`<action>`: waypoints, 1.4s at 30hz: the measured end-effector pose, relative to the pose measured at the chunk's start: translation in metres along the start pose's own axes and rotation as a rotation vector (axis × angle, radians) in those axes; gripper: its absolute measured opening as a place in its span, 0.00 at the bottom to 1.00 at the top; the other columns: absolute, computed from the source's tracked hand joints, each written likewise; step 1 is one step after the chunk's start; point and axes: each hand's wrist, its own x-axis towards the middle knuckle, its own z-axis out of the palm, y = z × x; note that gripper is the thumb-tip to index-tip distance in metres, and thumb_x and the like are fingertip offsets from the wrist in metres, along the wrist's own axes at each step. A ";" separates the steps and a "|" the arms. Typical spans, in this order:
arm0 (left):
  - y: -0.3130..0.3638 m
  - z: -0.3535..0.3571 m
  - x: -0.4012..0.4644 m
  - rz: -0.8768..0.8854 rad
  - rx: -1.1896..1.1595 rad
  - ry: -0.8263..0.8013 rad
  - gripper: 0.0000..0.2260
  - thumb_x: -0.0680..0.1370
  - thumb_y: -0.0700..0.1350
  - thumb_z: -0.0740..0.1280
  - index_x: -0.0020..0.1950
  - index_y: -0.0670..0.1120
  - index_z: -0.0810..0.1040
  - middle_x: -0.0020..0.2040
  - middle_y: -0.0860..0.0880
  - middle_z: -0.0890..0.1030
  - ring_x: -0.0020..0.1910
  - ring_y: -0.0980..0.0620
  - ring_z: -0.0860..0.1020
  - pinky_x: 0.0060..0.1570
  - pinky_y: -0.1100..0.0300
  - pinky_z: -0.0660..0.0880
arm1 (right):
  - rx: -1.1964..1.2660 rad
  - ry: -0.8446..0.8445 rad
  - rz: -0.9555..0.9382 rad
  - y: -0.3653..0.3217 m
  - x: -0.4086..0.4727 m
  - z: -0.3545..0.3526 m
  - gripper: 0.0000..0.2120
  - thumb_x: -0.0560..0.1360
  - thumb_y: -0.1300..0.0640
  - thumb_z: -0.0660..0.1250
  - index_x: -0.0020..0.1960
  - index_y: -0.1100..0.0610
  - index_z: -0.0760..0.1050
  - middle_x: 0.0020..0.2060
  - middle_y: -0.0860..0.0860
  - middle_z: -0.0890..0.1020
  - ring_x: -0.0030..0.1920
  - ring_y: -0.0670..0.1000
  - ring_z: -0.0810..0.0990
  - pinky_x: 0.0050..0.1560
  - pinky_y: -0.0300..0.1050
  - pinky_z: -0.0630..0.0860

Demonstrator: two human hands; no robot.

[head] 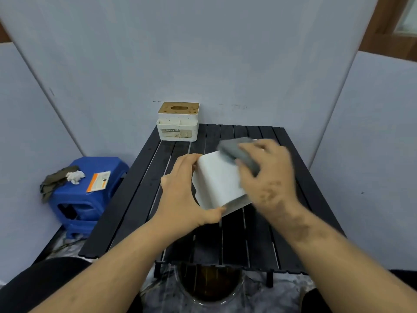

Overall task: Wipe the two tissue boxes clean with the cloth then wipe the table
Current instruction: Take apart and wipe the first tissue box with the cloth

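Nearest, the left hand (180, 190) grips the white tissue box (217, 181) by its left side, thumb curled under the near corner, holding it tilted over the middle of the black slatted tabletop (234, 240). The right hand (268, 175), blurred, presses a grey cloth (237, 152) against the box's far upper edge, fingers curled over it. Farther back, the second tissue box (178, 122), white with a wooden lid, stands upright at the tabletop's far left corner. Left of the tabletop, a blue stool (76, 199) carries a dark rag (53, 179), crumpled tissue (75, 176) and an orange packet (98, 181).
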 end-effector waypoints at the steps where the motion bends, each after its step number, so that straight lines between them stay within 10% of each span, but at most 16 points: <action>1: 0.000 0.000 0.000 0.004 -0.023 0.004 0.42 0.57 0.58 0.82 0.67 0.57 0.67 0.63 0.65 0.69 0.63 0.62 0.70 0.60 0.63 0.63 | 0.032 -0.028 -0.081 -0.014 -0.007 0.006 0.17 0.71 0.61 0.71 0.59 0.54 0.82 0.53 0.53 0.80 0.50 0.57 0.75 0.51 0.46 0.72; 4: -0.001 -0.001 0.000 -0.002 -0.045 0.004 0.42 0.58 0.54 0.84 0.66 0.58 0.68 0.63 0.64 0.71 0.63 0.62 0.71 0.57 0.67 0.61 | 0.116 -0.113 -0.166 -0.017 0.001 0.011 0.17 0.71 0.60 0.71 0.59 0.52 0.82 0.52 0.51 0.80 0.50 0.57 0.77 0.52 0.48 0.75; 10: -0.005 0.000 -0.002 -0.036 -0.021 -0.019 0.43 0.57 0.58 0.79 0.68 0.63 0.63 0.63 0.68 0.67 0.64 0.51 0.68 0.53 0.67 0.62 | 0.045 0.003 0.253 0.040 0.030 -0.011 0.13 0.75 0.53 0.69 0.59 0.48 0.80 0.51 0.50 0.76 0.51 0.56 0.79 0.56 0.54 0.79; 16: -0.002 0.000 -0.002 0.014 -0.058 0.007 0.43 0.58 0.56 0.84 0.68 0.59 0.66 0.64 0.63 0.70 0.65 0.59 0.71 0.60 0.66 0.62 | 0.083 -0.138 -0.188 -0.021 -0.010 0.010 0.18 0.70 0.61 0.72 0.60 0.54 0.82 0.54 0.52 0.80 0.50 0.56 0.76 0.51 0.44 0.73; 19: -0.005 -0.001 -0.001 0.001 -0.040 0.002 0.43 0.58 0.58 0.80 0.69 0.60 0.65 0.65 0.65 0.70 0.65 0.58 0.71 0.60 0.66 0.60 | 0.175 -0.092 -0.063 0.011 0.008 -0.003 0.16 0.73 0.55 0.73 0.61 0.51 0.82 0.54 0.48 0.79 0.51 0.54 0.79 0.55 0.46 0.77; 25: -0.012 -0.002 0.005 -0.052 -0.035 -0.026 0.44 0.58 0.59 0.79 0.70 0.63 0.63 0.64 0.65 0.70 0.67 0.54 0.69 0.57 0.66 0.60 | 0.325 -0.064 0.302 0.048 0.007 -0.037 0.07 0.78 0.58 0.69 0.51 0.45 0.79 0.39 0.54 0.81 0.31 0.49 0.82 0.24 0.45 0.80; 30: -0.019 -0.010 0.016 -0.132 -0.073 -0.068 0.45 0.58 0.59 0.80 0.72 0.59 0.64 0.67 0.61 0.71 0.68 0.58 0.70 0.72 0.45 0.66 | 0.376 -0.179 0.335 0.048 -0.006 -0.056 0.12 0.78 0.62 0.68 0.47 0.44 0.78 0.28 0.54 0.81 0.26 0.55 0.82 0.21 0.48 0.78; 38: -0.021 -0.024 0.030 -0.243 -0.036 -0.214 0.48 0.61 0.59 0.82 0.75 0.58 0.60 0.71 0.58 0.70 0.70 0.58 0.70 0.75 0.42 0.65 | 0.240 -0.457 0.421 0.067 -0.010 -0.100 0.08 0.76 0.63 0.67 0.46 0.50 0.79 0.27 0.55 0.83 0.25 0.56 0.83 0.24 0.45 0.77; 42: 0.000 -0.036 0.047 -0.232 0.164 -0.269 0.63 0.53 0.78 0.72 0.81 0.56 0.50 0.79 0.53 0.61 0.78 0.48 0.63 0.75 0.35 0.60 | 0.156 -0.519 0.436 0.081 -0.006 -0.120 0.06 0.76 0.63 0.67 0.46 0.53 0.79 0.27 0.55 0.83 0.25 0.54 0.83 0.22 0.42 0.76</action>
